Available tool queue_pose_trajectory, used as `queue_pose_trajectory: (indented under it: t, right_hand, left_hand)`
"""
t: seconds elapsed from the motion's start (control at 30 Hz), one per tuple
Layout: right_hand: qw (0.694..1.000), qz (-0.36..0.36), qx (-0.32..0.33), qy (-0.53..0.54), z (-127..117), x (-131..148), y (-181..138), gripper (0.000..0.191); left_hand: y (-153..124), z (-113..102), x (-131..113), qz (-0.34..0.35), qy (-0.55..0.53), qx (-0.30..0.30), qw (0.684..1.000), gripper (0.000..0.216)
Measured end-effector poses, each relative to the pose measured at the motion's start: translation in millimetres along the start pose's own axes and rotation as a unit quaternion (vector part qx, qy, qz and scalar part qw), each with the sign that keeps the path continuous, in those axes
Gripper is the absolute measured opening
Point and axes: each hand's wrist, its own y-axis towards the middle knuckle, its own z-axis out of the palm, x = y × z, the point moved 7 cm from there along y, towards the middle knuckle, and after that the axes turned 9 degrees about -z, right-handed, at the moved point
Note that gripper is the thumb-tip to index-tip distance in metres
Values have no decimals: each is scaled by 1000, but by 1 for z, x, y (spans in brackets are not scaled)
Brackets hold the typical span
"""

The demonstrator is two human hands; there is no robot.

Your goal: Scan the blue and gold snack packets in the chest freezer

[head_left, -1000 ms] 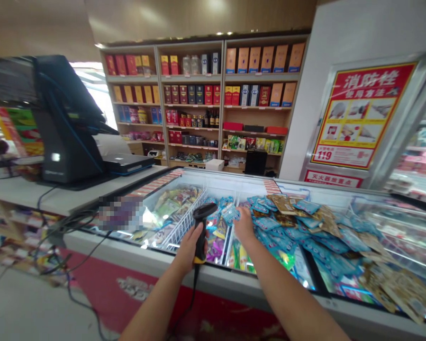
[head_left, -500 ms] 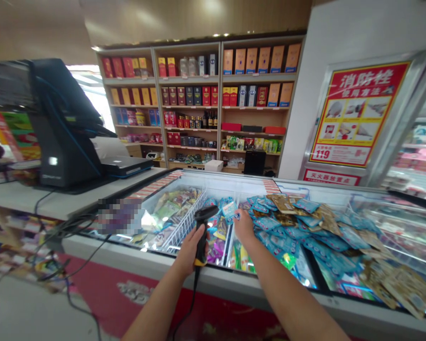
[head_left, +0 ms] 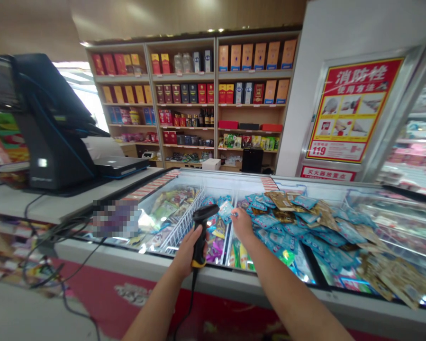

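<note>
My left hand (head_left: 188, 248) is closed around the handle of a black and yellow barcode scanner (head_left: 200, 232), its head tilted toward the right. Between the fingertips of my right hand (head_left: 242, 225) is a small light-blue packet (head_left: 226, 211), just right of the scanner's head. Both hands are over a glass-topped chest freezer (head_left: 156, 260). To the right, many blue packets (head_left: 269, 222) and brown-gold packets (head_left: 401, 277) lie heaped on the glass. Wire baskets (head_left: 189, 220) inside the freezer hold more wrapped goods.
At the left, a dark checkout terminal (head_left: 52, 128) stands on a counter (head_left: 52, 208), with loose cables (head_left: 70, 227) hanging beside the freezer. Shelves of boxed goods (head_left: 184, 97) line the back. A red and yellow sign (head_left: 353, 111) hangs on the right wall.
My right hand has turned the blue packet slightly and moved it a little left, nearer the scanner. The left hand still grips the scanner. The view has shifted slightly.
</note>
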Motion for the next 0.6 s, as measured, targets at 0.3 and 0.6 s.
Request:
queue_pose_trajectory:
  t: [0.3,0.6]
  right_hand:
    - [999,11,3,37,7,-9,0,27]
    - [999,8,-9,51,7,-12,-1,27]
  left_hand:
    - [5,-2,5,-15,-15,23,1000,51]
    - [5,-3,6,-12,-21,31,999,50]
